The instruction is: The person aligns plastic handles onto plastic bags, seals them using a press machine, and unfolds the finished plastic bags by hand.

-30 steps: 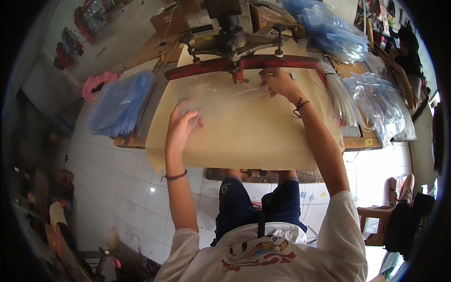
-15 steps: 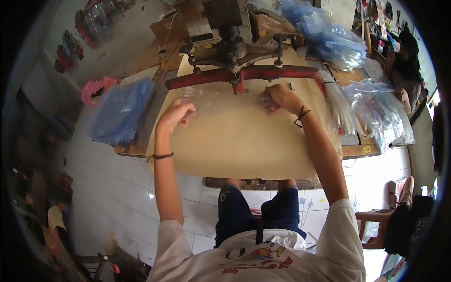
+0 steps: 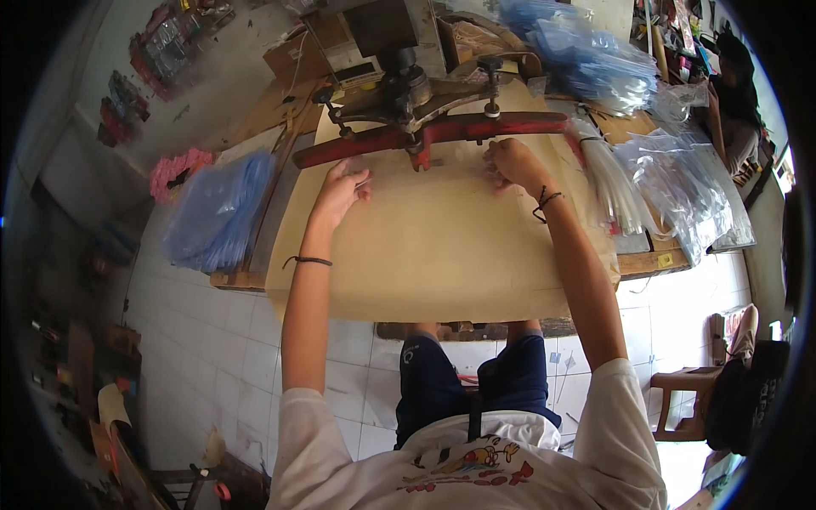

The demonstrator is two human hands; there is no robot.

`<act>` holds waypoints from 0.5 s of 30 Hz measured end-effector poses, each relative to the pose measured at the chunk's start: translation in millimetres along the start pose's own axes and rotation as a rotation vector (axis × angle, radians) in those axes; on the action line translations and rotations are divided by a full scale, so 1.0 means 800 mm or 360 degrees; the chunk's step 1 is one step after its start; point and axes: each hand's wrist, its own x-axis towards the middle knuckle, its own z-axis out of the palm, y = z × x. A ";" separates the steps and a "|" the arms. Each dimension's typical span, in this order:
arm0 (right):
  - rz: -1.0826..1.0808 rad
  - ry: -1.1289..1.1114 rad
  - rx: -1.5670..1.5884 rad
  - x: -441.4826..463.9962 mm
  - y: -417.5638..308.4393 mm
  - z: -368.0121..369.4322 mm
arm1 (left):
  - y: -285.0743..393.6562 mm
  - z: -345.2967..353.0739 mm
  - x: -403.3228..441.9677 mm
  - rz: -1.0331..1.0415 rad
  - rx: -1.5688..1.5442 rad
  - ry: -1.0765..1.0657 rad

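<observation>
My left hand [image 3: 342, 194] is at the left end of the red bar of a press [image 3: 501, 126], its fingers curled. They pinch the edge of what looks like a clear plastic sheet [image 3: 365, 176], which is hard to see against the tan paper. Under the bar's right half, my right hand [image 3: 515, 166] is closed, fingertips pinched and slightly blurred. It seems to hold the same sheet's other side, though the fingers hide most of it. Tan paper [image 3: 425, 255] covers the table beneath both hands.
Blue-tinted plastic sheets [image 3: 217, 208] are stacked at the left, beside a pink bundle [image 3: 174, 170]. To the right lie a bunch of clear strips [image 3: 614, 187] and clear plastic bags [image 3: 680, 187]. More blue plastic [image 3: 586, 59] is piled behind. Another person [image 3: 735, 93] is at the far right.
My left hand has shifted slightly right and up, closer to the bar. My right hand has moved a little right and up. The view has turned slightly.
</observation>
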 end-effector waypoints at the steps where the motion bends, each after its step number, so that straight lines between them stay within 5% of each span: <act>1: -0.0001 0.0007 0.0017 0.002 0.002 0.000 | -0.005 -0.001 0.006 0.0019 -0.0033 -0.0001; 15: -0.0032 0.0212 -0.0007 0.008 0.007 -0.010 | -0.024 0.022 -0.004 0.0433 0.0437 0.0118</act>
